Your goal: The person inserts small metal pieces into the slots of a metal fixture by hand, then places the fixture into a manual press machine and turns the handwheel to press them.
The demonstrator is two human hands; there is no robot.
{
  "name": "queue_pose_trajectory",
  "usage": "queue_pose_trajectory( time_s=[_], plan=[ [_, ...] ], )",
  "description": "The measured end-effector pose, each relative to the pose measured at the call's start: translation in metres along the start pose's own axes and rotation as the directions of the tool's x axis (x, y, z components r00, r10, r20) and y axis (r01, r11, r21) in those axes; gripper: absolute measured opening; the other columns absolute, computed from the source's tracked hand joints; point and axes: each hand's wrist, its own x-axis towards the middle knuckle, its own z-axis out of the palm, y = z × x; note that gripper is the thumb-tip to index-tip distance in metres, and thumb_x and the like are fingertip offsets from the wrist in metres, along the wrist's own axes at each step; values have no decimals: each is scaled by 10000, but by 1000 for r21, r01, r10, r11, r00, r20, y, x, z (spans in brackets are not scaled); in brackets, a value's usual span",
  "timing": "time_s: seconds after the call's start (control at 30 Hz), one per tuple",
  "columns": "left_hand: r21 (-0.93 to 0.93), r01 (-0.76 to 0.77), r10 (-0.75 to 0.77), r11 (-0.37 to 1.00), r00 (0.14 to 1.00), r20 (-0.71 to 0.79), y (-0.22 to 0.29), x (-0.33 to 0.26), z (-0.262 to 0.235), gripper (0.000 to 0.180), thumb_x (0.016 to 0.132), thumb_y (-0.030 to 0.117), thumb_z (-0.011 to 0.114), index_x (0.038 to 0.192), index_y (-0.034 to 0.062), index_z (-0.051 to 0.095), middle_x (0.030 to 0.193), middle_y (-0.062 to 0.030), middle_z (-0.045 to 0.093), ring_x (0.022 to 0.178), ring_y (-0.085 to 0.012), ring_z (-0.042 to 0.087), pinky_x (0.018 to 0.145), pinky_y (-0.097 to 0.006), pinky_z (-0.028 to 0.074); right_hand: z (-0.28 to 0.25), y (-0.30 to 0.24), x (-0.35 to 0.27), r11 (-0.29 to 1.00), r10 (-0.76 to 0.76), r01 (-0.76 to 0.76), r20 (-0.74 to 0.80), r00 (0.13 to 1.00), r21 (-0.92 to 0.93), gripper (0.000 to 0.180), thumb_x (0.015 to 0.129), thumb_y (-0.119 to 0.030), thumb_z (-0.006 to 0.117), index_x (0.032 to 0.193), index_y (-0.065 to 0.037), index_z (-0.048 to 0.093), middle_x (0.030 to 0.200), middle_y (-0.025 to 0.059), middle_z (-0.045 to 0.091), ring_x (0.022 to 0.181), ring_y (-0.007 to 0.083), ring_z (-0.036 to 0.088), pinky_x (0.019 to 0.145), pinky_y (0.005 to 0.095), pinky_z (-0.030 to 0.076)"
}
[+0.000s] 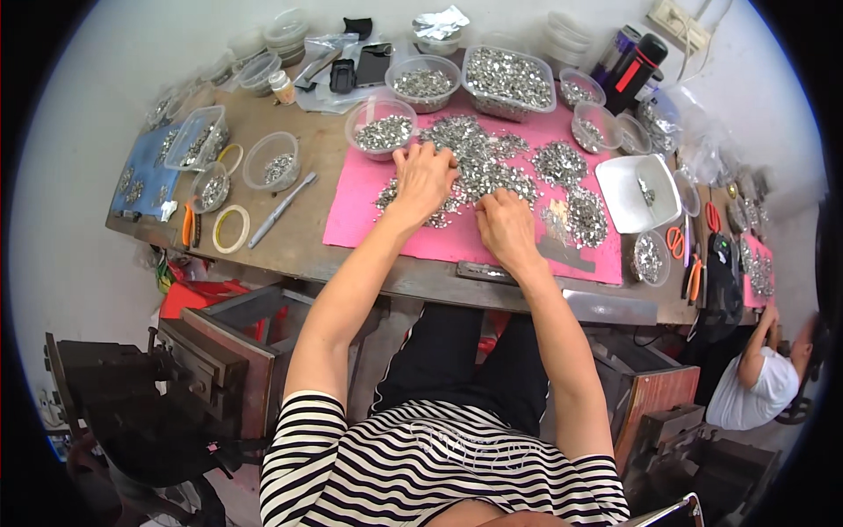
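On a pink mat (351, 211) lies a broad spread of small shiny metal pieces (492, 162), with separate heaps to its right. My left hand (425, 182) reaches into the left part of the spread, just below a clear tub (383, 132) of the same pieces. Its fingers are bent and slightly apart, with the tips down among the pieces. Closer to the mat's front edge, my right hand (507, 227) rests at the lower edge of the spread. Its fingers are curled together, and whatever they may pinch is hidden beneath them.
Filled tubs (509, 81) line the back. A white square container (639, 195) stands right of the mat, near red-handled scissors (674, 241). Leftward lie a toothbrush (281, 211), a tape roll (231, 229) and orange-handled pliers (188, 225). Another person (757, 386) sits at far right.
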Motion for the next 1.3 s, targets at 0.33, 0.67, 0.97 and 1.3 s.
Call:
queue_pose_trajectory(
  time_s=[0.33,0.67,0.97,1.3],
  plan=[
    [-307,-162,156,938,987,-45,14,-13,-17,66,874,111,723,912,75,683,846,-81,642,857,-292,615,815,-430,416,-68,21,-33,952,138,-146,48,989,271,87,858,-62,716,854,-9,646,829,149,626,812,367,629,757,481,479],
    [-556,6,104,831,981,166,51,-56,-30,156,894,65,716,1049,51,702,912,-82,686,870,-268,669,846,-383,479,-74,39,-63,959,118,-157,171,978,236,126,834,-81,762,933,-18,717,877,142,626,882,352,623,793,453,503],
    [-336,-24,45,942,998,53,53,-70,-38,146,875,164,768,1008,109,745,890,-33,668,864,-234,624,898,-399,404,-72,30,-71,922,195,-213,87,977,324,98,870,-45,744,950,-3,707,869,120,654,823,281,652,743,391,513],
    [-260,-72,66,963,997,-34,52,-77,-34,99,848,211,794,897,141,745,859,-4,627,899,-220,580,928,-423,354,-72,-5,-94,815,229,-216,44,973,537,86,892,-2,707,972,2,677,914,119,682,824,296,646,752,380,494]
  ],
)
